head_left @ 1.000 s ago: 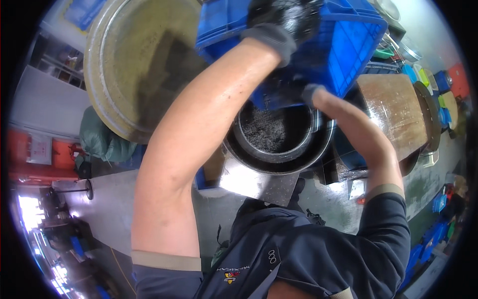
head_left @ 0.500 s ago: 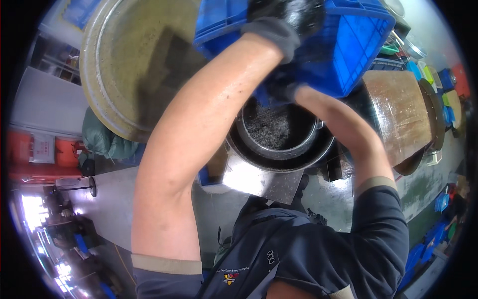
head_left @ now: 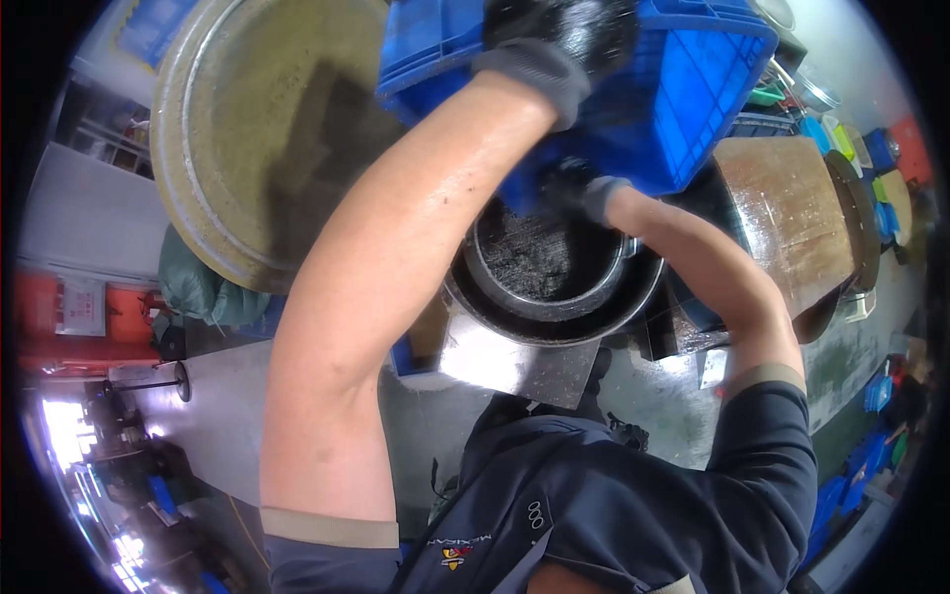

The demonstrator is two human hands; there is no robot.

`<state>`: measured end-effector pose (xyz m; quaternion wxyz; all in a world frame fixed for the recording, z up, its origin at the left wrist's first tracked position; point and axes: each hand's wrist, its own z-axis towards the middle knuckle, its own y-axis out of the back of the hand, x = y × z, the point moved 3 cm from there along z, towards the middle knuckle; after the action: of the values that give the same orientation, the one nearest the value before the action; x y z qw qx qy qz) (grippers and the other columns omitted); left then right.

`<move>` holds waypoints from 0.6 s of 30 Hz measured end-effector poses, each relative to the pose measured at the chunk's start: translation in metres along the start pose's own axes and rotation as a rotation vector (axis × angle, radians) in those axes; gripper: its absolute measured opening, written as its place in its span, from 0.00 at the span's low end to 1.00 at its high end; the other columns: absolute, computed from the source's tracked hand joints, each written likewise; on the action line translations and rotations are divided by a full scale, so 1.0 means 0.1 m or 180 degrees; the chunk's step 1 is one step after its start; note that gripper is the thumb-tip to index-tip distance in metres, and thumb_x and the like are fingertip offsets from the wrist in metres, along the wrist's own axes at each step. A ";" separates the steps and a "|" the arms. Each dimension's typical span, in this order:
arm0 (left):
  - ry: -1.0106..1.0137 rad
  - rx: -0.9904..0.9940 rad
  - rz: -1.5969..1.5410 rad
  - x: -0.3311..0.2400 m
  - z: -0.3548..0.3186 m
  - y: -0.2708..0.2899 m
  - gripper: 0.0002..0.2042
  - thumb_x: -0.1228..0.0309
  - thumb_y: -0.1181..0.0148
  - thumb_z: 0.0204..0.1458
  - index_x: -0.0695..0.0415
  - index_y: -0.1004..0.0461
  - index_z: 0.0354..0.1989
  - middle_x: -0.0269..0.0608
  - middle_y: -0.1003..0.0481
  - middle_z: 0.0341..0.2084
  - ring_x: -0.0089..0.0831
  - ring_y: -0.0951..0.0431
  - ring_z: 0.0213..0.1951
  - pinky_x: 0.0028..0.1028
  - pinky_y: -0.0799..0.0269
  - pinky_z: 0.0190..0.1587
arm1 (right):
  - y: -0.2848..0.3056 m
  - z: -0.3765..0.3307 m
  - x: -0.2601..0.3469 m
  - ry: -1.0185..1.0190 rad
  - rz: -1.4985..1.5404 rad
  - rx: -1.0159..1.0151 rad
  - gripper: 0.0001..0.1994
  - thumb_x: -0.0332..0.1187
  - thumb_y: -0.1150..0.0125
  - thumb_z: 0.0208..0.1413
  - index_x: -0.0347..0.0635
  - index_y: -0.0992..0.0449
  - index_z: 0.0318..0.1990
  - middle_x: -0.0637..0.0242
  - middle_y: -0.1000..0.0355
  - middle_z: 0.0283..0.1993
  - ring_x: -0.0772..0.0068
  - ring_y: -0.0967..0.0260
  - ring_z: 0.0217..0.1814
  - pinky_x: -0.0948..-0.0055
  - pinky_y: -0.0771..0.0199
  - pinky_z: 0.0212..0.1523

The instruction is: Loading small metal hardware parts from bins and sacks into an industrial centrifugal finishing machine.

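Observation:
A blue plastic crate [head_left: 708, 99] is tipped with its opening toward me, above a round dark container [head_left: 485, 262]. My left hand [head_left: 564, 40], in a wet black glove with a grey cuff, is closed on the crate's upper side; its fingertips are hidden. Near the crate's lower edge is my right hand [head_left: 574, 188], also in a black glove. It is smeared and in shadow, over the container's far side, so its fingers cannot be made out. Inside the container lies dark, speckled, wet-looking material [head_left: 539, 257]. The container sits within a wider black round vessel [head_left: 618, 322].
A large round yellowish tub [head_left: 228, 119] stands at the left, with a green bundle [head_left: 198, 277] beside it. To the right is a brown wet-looking board [head_left: 787, 218]. A shiny metal plate [head_left: 495, 351] lies on my side of the black vessel.
My right hand has drawn slightly toward me, and its elbow has swung outward to the right. The crate and my left hand have shifted a little left.

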<state>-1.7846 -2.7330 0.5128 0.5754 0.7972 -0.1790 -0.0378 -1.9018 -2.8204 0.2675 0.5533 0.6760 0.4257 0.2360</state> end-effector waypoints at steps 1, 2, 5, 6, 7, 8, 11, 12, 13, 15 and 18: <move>0.0206 -0.1216 0.0691 -0.05 -0.01 -0.17 0.17 0.65 0.49 0.50 0.50 0.23 0.48 0.48 0.26 0.50 0.44 0.26 0.53 0.40 0.29 0.54 | 0.08 -0.08 -0.01 0.0028 0.0118 -0.0616 0.17 0.34 0.44 0.54 0.48 0.25 0.52 0.58 0.29 0.56 0.60 0.34 0.61 0.66 0.32 0.57; 0.0416 -0.2429 0.1373 -0.13 -0.18 -0.12 0.15 0.65 0.48 0.49 0.52 0.21 0.44 0.50 0.24 0.46 0.44 0.24 0.49 0.40 0.27 0.50 | 0.20 -0.19 0.00 0.0064 0.0236 -0.1232 0.19 0.34 0.44 0.54 0.48 0.26 0.54 0.58 0.30 0.58 0.61 0.36 0.62 0.66 0.34 0.59; 0.0064 -0.3114 -0.0391 -0.06 -0.23 0.75 0.11 0.67 0.49 0.48 0.55 0.22 0.35 0.51 0.22 0.35 0.45 0.21 0.38 0.39 0.25 0.40 | 1.41 -0.79 0.00 0.0245 0.1935 -0.2410 0.14 0.39 0.52 0.61 0.50 0.23 0.49 0.64 0.23 0.45 0.67 0.25 0.45 0.65 0.26 0.46; -0.0021 -0.3911 -0.0091 -0.06 -0.19 0.68 0.08 0.67 0.50 0.48 0.55 0.25 0.31 0.48 0.23 0.26 0.44 0.21 0.30 0.39 0.26 0.32 | 1.80 -0.72 0.07 -0.0531 0.0970 -0.0944 0.15 0.36 0.49 0.57 0.48 0.24 0.50 0.60 0.25 0.48 0.62 0.27 0.50 0.64 0.27 0.49; -0.0112 -0.3928 -0.0083 -0.14 -0.15 0.73 0.08 0.67 0.50 0.48 0.55 0.25 0.31 0.48 0.23 0.26 0.44 0.21 0.30 0.39 0.26 0.32 | 2.01 -0.66 0.08 -0.1286 0.0009 0.0508 0.17 0.32 0.46 0.54 0.46 0.24 0.52 0.56 0.26 0.51 0.57 0.28 0.54 0.63 0.28 0.53; 0.0094 -0.3807 -0.0001 -0.11 -0.30 0.79 0.09 0.67 0.51 0.49 0.55 0.25 0.33 0.48 0.23 0.27 0.43 0.21 0.30 0.39 0.26 0.33 | 2.05 -0.44 0.17 -0.1052 0.0075 0.0240 0.16 0.30 0.46 0.52 0.42 0.22 0.49 0.54 0.24 0.46 0.56 0.25 0.49 0.62 0.25 0.49; 0.0160 -0.3784 0.0109 -0.15 -0.20 0.74 0.10 0.68 0.53 0.51 0.55 0.25 0.34 0.48 0.24 0.26 0.42 0.21 0.31 0.39 0.27 0.32 | 1.61 -0.13 0.25 -0.1622 0.1937 -0.1583 0.15 0.34 0.45 0.52 0.42 0.21 0.46 0.54 0.25 0.49 0.52 0.28 0.52 0.61 0.29 0.53; 0.0061 -0.3890 -0.0015 -0.16 -0.20 0.75 0.09 0.68 0.53 0.51 0.55 0.25 0.34 0.48 0.24 0.26 0.43 0.22 0.31 0.39 0.27 0.32 | 1.31 0.03 0.21 -0.1076 0.1300 -0.1789 0.15 0.37 0.45 0.52 0.43 0.21 0.45 0.54 0.26 0.51 0.52 0.29 0.54 0.60 0.30 0.54; -0.0144 -0.4026 -0.0187 -0.26 -0.15 0.85 0.09 0.69 0.54 0.51 0.55 0.25 0.34 0.48 0.24 0.26 0.43 0.22 0.31 0.39 0.27 0.32 | 0.86 0.21 0.00 -0.0644 0.0620 -0.1950 0.16 0.39 0.45 0.52 0.44 0.22 0.45 0.54 0.27 0.53 0.52 0.30 0.55 0.59 0.31 0.55; -0.0032 -0.3921 -0.0193 -0.27 -0.21 0.86 0.08 0.69 0.54 0.51 0.54 0.26 0.32 0.46 0.24 0.25 0.43 0.22 0.30 0.40 0.27 0.32 | 0.72 0.33 0.02 -0.0657 0.1050 -0.1506 0.19 0.45 0.46 0.53 0.49 0.23 0.49 0.51 0.29 0.54 0.52 0.29 0.54 0.59 0.32 0.54; 0.0110 -0.3109 -0.0440 -0.13 -0.27 0.80 0.13 0.69 0.55 0.54 0.56 0.24 0.40 0.50 0.23 0.36 0.43 0.21 0.39 0.40 0.25 0.41 | 0.96 0.09 -0.19 -0.1101 0.0944 -0.0975 0.16 0.41 0.48 0.54 0.50 0.23 0.49 0.53 0.27 0.52 0.52 0.29 0.53 0.60 0.30 0.53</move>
<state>-1.8092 -2.7263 0.5944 0.8809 0.4448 -0.0775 -0.1422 -1.8742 -2.8434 0.3586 0.6730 0.6696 0.1805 0.2571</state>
